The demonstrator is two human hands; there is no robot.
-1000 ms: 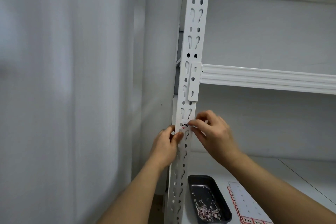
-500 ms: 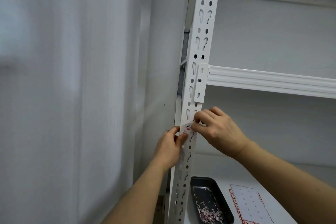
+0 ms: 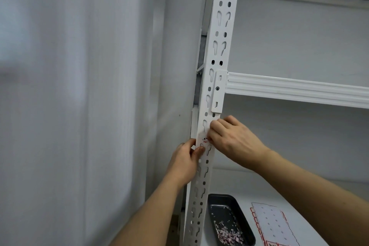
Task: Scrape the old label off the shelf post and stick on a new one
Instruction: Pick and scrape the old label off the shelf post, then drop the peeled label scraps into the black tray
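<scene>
Hands (image 3: 235,142) (image 3: 184,161) pressing paper label (image 3: 204,139) on perforated white metal post (image 3: 218,50).

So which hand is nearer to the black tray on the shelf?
Left. The left hand holds the post directly above the tray; the right hand is higher, at the label.

post (image 3: 216,78) upright at shelf unit's left front corner | beam (image 3: 295,89) runs right from post | label (image 3: 204,139) on post below beam joint | left hand (image 3: 184,161) at post's left edge, right hand (image 3: 233,140) at its right | tray (image 3: 229,218) on lower shelf (image 3: 259,187) near left edge, probably scrapings inside | sticker sheet (image 3: 272,223) right of tray
</scene>
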